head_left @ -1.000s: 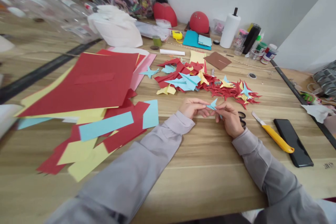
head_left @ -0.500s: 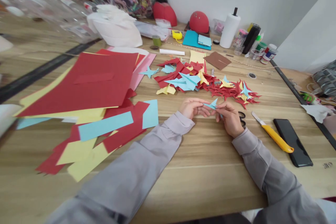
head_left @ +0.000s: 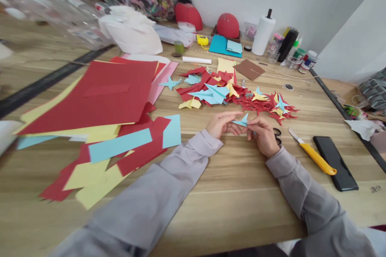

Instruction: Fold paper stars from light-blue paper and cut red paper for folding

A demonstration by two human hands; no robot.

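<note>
My right hand [head_left: 263, 135] pinches a small folded light-blue paper piece [head_left: 242, 121] between thumb and fingers, above the wooden table. It has a pointed wing standing up and a long tip toward the left. My left hand [head_left: 223, 124] is beside that tip, its fingers stretched out and apart, cupped around it; whether they touch the paper is hard to see. Just behind both hands lies a heap of folded red, yellow and blue paper shapes [head_left: 212, 94]. Black scissors handles [head_left: 277, 135] show partly behind my right wrist.
Large red sheets [head_left: 120, 88] and cut strips, including a blue one [head_left: 120, 145], cover the left side. At right lie a yellow utility knife [head_left: 318, 158], blade out, and a black phone [head_left: 335, 162]. Behind stand a white roll [head_left: 263, 35] and several bottles [head_left: 307, 62].
The fingers of my left hand have straightened and loosened around the blue paper's tip. My right hand keeps its pinch in nearly the same place.
</note>
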